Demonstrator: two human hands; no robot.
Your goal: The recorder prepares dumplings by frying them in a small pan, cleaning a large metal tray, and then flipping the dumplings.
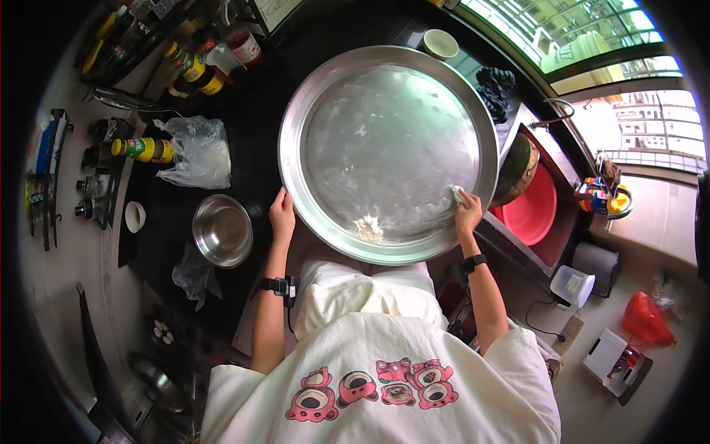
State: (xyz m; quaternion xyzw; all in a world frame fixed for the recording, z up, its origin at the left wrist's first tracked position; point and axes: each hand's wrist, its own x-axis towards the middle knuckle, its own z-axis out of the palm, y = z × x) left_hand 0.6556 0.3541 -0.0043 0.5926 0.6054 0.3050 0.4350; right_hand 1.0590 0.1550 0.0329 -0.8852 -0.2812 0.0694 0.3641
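Note:
A large round metal tray [392,140] with a raised rim lies in front of me, its near edge close to my body. White powder [367,228] is heaped near that edge, with thin smears and specks spread over the tray's floor. My left hand [282,214] grips the rim at the near left, fingers partly hidden. Inside the near right rim, my right hand [467,212] has its fingers closed on a small white wad [458,194]; whether it is cloth, paper or dough I cannot tell.
Left of the tray are a steel bowl [222,231], a plastic bag of white stuff [201,152] and a yellow-labelled bottle [142,149]. A white bowl [441,44] stands beyond. To the right, a sink holds a red basin [534,211].

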